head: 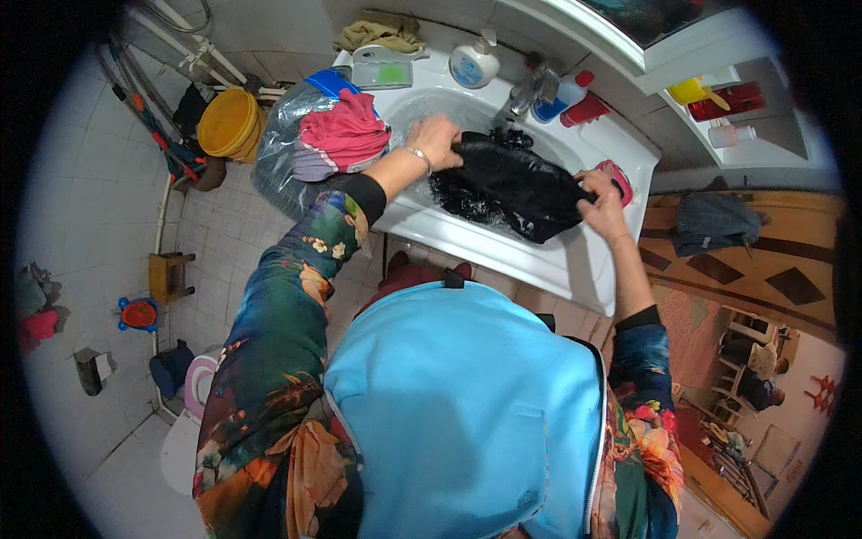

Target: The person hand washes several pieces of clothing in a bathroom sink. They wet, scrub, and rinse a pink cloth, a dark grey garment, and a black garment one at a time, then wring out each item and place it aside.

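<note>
A wet black garment (512, 182) is stretched between my two hands over a white washbasin (471, 239). My left hand (436, 143), with a bracelet at the wrist, grips its upper left corner. At the other end my right hand (601, 204) holds the cloth's edge near the basin's right side. Part of the black cloth dips into foamy water (417, 111). Left of my left hand, a clear plastic bag (276, 162) holds pink and grey clothes (340, 135) at the basin's left rim. Behind my right hand is a small pink item (614, 176).
Along the basin's back stand a soap dish (382, 73), a white pump bottle (475, 64), the metal faucet (532, 84), a blue bottle with a red cap (564, 96) and a red tube (584, 110). A yellow bucket (229, 124) is at left. People sit beyond the wooden door (794, 222).
</note>
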The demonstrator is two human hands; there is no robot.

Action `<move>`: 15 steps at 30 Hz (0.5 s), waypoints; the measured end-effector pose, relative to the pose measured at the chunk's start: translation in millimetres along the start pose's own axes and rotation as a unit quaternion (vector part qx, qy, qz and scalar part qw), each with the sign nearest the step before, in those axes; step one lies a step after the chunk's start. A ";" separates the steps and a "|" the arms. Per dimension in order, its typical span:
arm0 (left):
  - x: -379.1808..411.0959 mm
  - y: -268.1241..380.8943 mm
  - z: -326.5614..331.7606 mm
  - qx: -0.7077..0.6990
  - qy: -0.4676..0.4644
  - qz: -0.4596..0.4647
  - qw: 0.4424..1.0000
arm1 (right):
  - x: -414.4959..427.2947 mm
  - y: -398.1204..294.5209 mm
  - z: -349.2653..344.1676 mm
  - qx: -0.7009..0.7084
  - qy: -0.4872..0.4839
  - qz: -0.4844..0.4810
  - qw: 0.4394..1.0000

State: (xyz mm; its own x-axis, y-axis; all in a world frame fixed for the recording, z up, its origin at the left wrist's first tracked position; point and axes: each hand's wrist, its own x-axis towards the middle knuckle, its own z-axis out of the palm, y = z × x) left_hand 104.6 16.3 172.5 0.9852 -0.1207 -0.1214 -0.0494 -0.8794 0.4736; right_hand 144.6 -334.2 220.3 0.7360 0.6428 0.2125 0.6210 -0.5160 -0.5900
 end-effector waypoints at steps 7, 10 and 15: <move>-22.5 -10.9 88.6 -0.051 0.068 -0.078 0.993 | -13.5 -4.8 67.0 -0.123 -0.106 0.108 0.981; -8.1 0.9 106.1 0.047 0.028 -0.068 0.996 | 5.1 -1.5 97.0 -0.184 -0.164 0.174 0.953; 10.1 1.3 128.5 0.093 0.007 -0.055 0.994 | 20.9 21.5 136.1 -0.283 -0.221 0.148 0.922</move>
State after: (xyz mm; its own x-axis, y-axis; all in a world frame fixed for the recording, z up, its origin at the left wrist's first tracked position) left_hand 93.4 -45.2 59.8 0.9884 -0.0137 -0.1514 0.0310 -0.9569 0.2886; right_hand 136.6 -254.8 106.0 0.7919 0.5293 -0.3046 0.5433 -0.8384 -0.0444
